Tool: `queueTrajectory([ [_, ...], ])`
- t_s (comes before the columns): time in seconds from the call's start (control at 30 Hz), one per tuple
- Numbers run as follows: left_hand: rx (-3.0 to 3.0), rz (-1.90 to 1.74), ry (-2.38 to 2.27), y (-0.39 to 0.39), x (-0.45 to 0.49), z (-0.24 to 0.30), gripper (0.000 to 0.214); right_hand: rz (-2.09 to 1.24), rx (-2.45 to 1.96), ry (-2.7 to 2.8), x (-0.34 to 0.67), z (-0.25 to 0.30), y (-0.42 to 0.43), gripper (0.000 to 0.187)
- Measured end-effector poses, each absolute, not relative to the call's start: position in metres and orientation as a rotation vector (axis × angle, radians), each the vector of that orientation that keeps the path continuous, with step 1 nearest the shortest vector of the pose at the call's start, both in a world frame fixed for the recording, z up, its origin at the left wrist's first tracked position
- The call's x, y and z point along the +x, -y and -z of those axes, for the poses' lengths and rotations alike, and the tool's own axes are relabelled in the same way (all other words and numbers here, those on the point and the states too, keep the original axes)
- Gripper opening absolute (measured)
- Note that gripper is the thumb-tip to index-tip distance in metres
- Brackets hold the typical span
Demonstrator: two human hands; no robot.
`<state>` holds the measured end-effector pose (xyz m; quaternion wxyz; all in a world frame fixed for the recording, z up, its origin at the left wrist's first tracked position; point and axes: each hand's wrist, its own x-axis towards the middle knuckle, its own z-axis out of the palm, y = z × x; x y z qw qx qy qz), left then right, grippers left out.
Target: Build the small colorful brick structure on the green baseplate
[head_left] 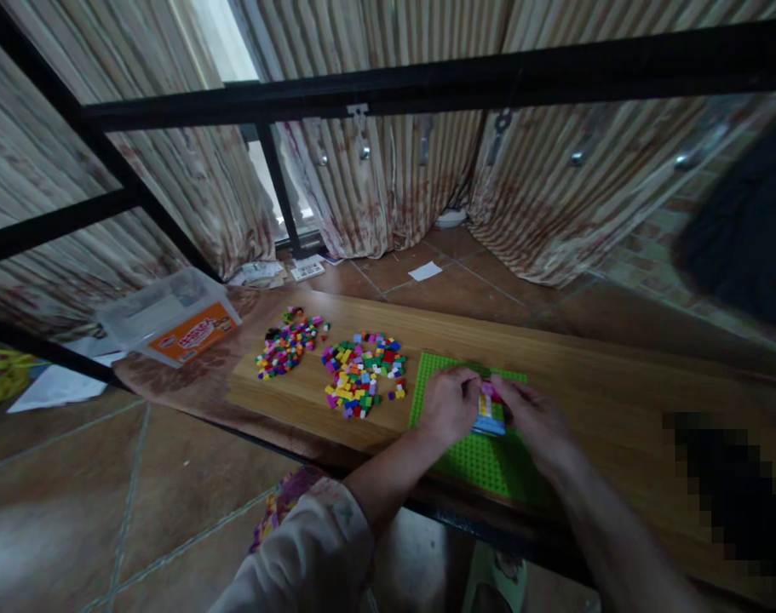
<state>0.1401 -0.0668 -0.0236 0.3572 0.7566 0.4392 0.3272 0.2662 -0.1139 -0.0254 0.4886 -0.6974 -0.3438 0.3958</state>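
Observation:
A green studded baseplate [470, 460] lies on the wooden board, partly under both hands. On it stands a small build of toy bricks [488, 419], blue at the near side, with yellow, white and pink parts above. My left hand [450, 402] is closed at the build's left side, its thumb and fingertips pinched near the top. From the right, my right hand [536, 419] has its fingertips closed on the pink part at the far end. The fingers hide part of the build, so exactly which bricks each hand grips is hard to make out.
Two piles of loose toy bricks, a near pile [355, 370] and a far pile [289, 345], lie left of the baseplate on the wooden board [617, 400]. Farther left stands a clear plastic box [170, 315] with an orange label. A black metal rail [388, 89] crosses before curtains.

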Motion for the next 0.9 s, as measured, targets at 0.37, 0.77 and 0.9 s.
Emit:
queueTrajectory([
  [0.37, 1.923, -0.829, -1.259, 0.053, 0.115, 0.014, 0.027, -0.917, -1.841, 0.910, 0.269, 0.029, 0.111, 0.038],
  [0.77, 2.177, -0.342, -1.282, 0.010, -0.016, -0.006, 0.021, -0.821, -1.849, 0.827, 0.287, 0.018, 0.112, 0.038],
  [0.9, 2.313, -0.178, -1.317, 0.018, -0.021, -0.003, 0.019, -0.835, -1.824, 0.834, 0.286, 0.013, 0.112, 0.038],
])
